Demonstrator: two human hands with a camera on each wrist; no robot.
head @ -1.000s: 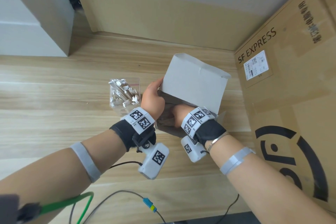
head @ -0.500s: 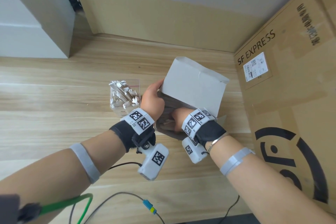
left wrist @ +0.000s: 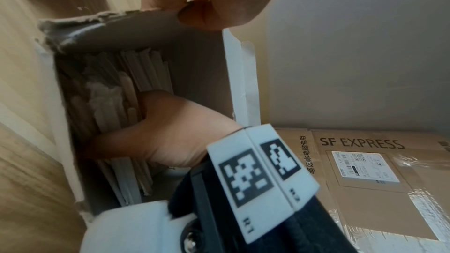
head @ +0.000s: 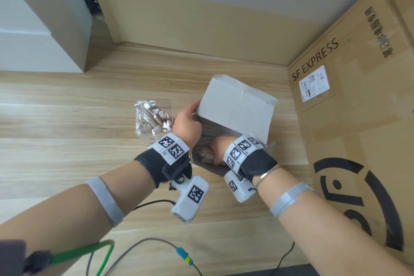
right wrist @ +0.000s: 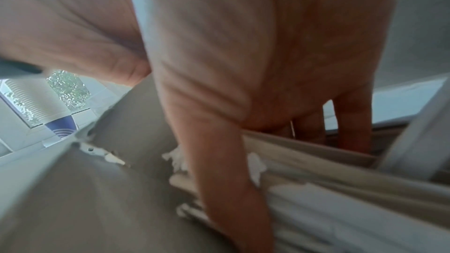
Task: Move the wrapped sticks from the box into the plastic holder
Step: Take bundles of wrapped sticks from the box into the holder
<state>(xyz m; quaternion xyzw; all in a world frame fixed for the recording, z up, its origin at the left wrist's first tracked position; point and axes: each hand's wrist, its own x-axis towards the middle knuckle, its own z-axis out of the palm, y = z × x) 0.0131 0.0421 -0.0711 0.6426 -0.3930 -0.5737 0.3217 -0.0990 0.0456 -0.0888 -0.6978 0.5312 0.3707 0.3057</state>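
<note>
Box (head: pixel 237 107) tilts slightly further vs. 0.5 s ago; left hand (head: pixel 187 125) pinches its torn edge. Head view hides what wrist cams show: right hand (left wrist: pixel 168 134) fingers curl round wrapped sticks (left wrist: pixel 109 103) inside. Plastic holder (head: pixel 153 119), part-filled, sits beside left hand.

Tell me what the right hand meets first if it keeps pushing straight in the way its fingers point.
The right hand is already inside the box, its fingers among the wrapped sticks. Pushed further, it would likely meet more sticks, then the box's inner wall or bottom; depth there is unclear.
</note>
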